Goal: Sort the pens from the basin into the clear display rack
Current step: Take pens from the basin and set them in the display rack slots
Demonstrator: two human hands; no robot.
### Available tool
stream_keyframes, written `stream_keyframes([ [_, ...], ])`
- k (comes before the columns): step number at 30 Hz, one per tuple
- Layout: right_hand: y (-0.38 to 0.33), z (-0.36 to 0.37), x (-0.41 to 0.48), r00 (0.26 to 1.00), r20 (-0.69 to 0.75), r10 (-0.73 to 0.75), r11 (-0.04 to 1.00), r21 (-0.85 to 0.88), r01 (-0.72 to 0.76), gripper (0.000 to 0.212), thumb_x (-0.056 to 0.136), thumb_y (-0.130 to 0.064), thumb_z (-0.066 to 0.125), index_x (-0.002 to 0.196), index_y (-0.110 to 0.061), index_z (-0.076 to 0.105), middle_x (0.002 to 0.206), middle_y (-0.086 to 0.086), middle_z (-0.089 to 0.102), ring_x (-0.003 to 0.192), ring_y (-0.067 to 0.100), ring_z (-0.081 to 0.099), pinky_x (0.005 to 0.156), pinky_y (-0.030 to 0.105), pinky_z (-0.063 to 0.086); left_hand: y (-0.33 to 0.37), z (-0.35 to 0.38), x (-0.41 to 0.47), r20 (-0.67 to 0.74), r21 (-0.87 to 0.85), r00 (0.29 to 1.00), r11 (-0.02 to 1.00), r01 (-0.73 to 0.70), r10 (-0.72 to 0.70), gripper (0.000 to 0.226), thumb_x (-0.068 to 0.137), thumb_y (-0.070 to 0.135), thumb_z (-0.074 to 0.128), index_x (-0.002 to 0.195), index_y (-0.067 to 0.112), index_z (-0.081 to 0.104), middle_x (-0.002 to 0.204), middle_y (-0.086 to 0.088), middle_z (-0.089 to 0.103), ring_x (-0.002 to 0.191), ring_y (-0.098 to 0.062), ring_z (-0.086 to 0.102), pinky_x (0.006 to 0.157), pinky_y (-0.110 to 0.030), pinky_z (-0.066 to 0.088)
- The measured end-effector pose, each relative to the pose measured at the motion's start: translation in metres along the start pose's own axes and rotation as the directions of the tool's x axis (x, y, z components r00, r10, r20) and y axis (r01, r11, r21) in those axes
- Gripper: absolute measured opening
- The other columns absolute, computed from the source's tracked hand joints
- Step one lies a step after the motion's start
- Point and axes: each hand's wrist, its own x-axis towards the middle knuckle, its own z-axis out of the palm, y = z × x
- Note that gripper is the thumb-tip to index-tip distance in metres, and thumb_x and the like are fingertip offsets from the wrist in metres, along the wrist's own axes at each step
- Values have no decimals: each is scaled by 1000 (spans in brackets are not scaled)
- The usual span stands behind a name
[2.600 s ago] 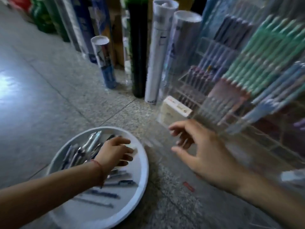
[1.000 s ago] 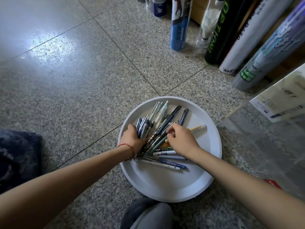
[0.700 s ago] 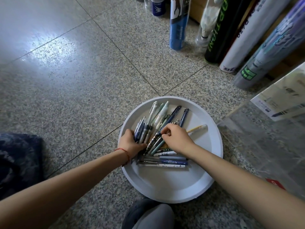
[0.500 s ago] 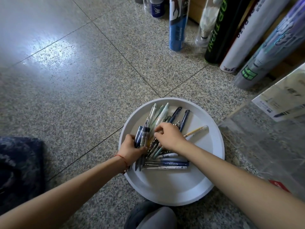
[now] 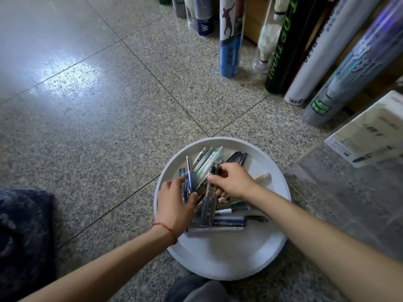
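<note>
One clear display rack (image 5: 349, 192) stood just right of one white basin (image 5: 229, 253) on the floor, no pen yet carried across. Within half a second both hands had risen from raking the heap, sorting under way: the left hand (image 5: 174, 205) curled round about three blue pens (image 5: 189, 179), the right hand (image 5: 234, 180) pinching one grey pen (image 5: 208, 201) near its top (blurred). Roughly a dozen loose pens (image 5: 229, 221) lay in the basin.

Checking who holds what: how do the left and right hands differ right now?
The left hand grips blue pens and wears a red string at the wrist; the right hand pinches a grey pen and has a bare wrist. Both are over the white basin.
</note>
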Motion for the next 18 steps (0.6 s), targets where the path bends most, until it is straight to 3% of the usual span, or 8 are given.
stream_keyframes([
  [1,-3,-10,-5,1000,8,-19,999,40,19,14,90,-15,60,76,-14,56,68,5,60,51,10,57,52,23,48,10,-4,-4,-16,12,995,995,-99,99,44,88,23,59,129,15,46,122,0,47,117,-16,43,101,-27,34],
  [3,-12,-27,-16,998,29,-64,988,143,59,7,88,-12,62,82,-9,60,70,6,61,54,11,56,55,25,47,34,-9,-7,118,-147,970,970,-193,211,36,91,19,54,127,17,49,113,7,56,104,-10,54,91,-23,44],
  [5,-25,-45,-27,992,23,-128,973,199,121,4,87,-9,63,88,-6,62,68,4,60,52,7,54,53,21,45,59,-13,-6,268,-359,936,925,-123,229,25,92,8,51,115,15,56,97,3,65,84,-9,61,81,-25,52],
  [8,-45,-78,-45,972,-37,-232,946,223,235,16,82,-5,68,93,-14,60,79,4,63,61,4,59,50,15,45,92,-20,0,315,-558,924,830,-5,217,19,90,-2,49,97,11,61,84,-5,68,76,-16,63,79,-39,54],
  [11,-65,-115,-71,926,-173,-336,903,222,369,26,82,-1,65,94,-22,57,79,7,62,57,5,60,48,16,47,127,-31,1,337,-655,891,755,-10,305,21,89,0,49,94,13,65,76,-2,70,66,-11,66,60,-26,56],
  [15,-93,-158,-124,805,-408,-430,814,210,541,16,88,-2,58,90,-18,63,67,3,61,46,8,54,47,18,46,195,-48,-7,215,-682,846,695,-228,488,25,84,-6,53,84,14,68,70,-4,70,60,-11,63,56,-21,54],
  [18,-113,-205,-174,606,-635,-479,718,114,687,18,89,-8,59,90,-25,66,71,-4,66,59,8,59,59,21,51,281,-68,-24,43,-695,772,573,-433,634,35,78,-10,57,79,24,67,61,0,70,52,-6,64,50,-17,52],
])
